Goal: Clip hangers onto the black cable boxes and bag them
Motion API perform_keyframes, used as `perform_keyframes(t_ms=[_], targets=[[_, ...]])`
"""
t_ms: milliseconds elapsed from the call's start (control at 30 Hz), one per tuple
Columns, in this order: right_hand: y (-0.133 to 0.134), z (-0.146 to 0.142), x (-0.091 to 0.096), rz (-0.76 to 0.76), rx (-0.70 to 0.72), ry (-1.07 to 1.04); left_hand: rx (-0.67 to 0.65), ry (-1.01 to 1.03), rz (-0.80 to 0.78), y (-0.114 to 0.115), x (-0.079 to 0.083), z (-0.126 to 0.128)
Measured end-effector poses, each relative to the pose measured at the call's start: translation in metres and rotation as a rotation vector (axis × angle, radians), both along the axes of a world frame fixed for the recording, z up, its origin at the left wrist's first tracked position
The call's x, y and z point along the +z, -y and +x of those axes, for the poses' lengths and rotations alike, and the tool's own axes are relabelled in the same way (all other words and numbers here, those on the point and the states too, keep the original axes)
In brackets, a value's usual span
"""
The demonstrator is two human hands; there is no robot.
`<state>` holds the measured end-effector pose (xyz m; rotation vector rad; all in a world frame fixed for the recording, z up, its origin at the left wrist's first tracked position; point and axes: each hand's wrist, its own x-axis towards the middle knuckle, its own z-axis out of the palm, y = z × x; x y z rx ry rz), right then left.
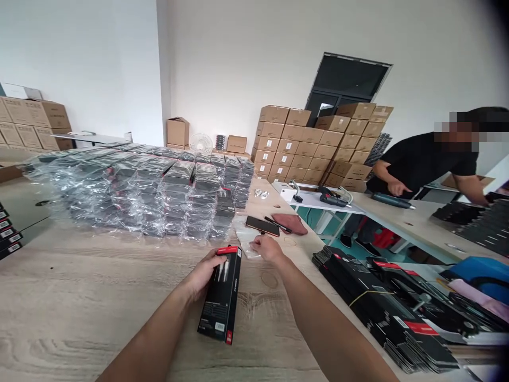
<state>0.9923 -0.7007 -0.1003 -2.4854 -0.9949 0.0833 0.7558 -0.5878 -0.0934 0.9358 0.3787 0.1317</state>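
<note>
Head view, first question: what do the hands have?

"The left hand (204, 274) is closed around a black box (220, 294) with a red end, gripping it near that end. The box slants across the tabletop (75, 302), and I can't tell whether its lower end touches."

And the other one?

"The right hand (268, 248) is low and partly open, its fingers (255, 244) on a clear plastic sheet (246, 239). Whether they pinch it, I can't tell."

What lies nearby?

"Just past the sheet are a phone (262, 226), a pen (278, 224) and a reddish pouch (292, 224). To the left, shrink-wrapped stacks (139, 193) fill the tabletop; to the right lie flat black boxes (382, 302)."

Anyone else?

"A co-worker (421, 164) in a black shirt stands across the tabletop, one hand reaching toward more black boxes (473, 223). Behind, cardboard cartons (306, 143) are piled against the wall."
</note>
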Motion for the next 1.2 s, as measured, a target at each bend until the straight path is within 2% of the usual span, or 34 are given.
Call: perform_keyframes(t_ms=[67, 167, 233, 400, 500, 633, 767, 867, 1000, 1067, 1200], targets=[[-0.004, 0.007, 0.004, -0.045, 0.042, -0.028, -0.009, 0.012, 0.102, 0.000, -0.002, -0.001], [-0.003, 0.016, 0.009, -0.077, 0.105, -0.083, 0.054, 0.024, 0.319, -0.001, -0.009, 0.003], [-0.001, 0.018, 0.009, -0.068, 0.129, -0.109, 0.083, 0.016, 0.401, -0.001, -0.014, 0.006], [0.000, 0.016, 0.003, -0.018, 0.136, -0.105, 0.069, -0.005, 0.446, 0.000, -0.013, 0.009], [-0.003, 0.014, 0.006, 0.044, 0.116, -0.095, 0.054, -0.003, 0.434, -0.002, -0.011, 0.008], [-0.002, 0.015, 0.025, 0.207, 0.069, -0.064, 0.046, 0.004, 0.431, -0.003, -0.014, 0.008], [0.004, 0.013, 0.050, 0.407, -0.013, 0.033, 0.077, 0.026, 0.517, -0.002, -0.017, 0.008], [0.010, -0.004, 0.057, 0.505, -0.045, 0.105, 0.147, 0.050, 0.592, -0.002, -0.016, 0.008], [0.019, -0.051, 0.044, 0.587, 0.029, 0.240, 0.164, 0.049, 0.604, -0.001, -0.011, 0.007], [0.022, -0.076, 0.035, 0.561, 0.115, 0.299, 0.154, 0.055, 0.590, 0.001, -0.009, 0.006], [0.019, -0.110, 0.026, 0.375, 0.292, 0.355, 0.120, 0.052, 0.567, 0.001, -0.005, 0.005]])
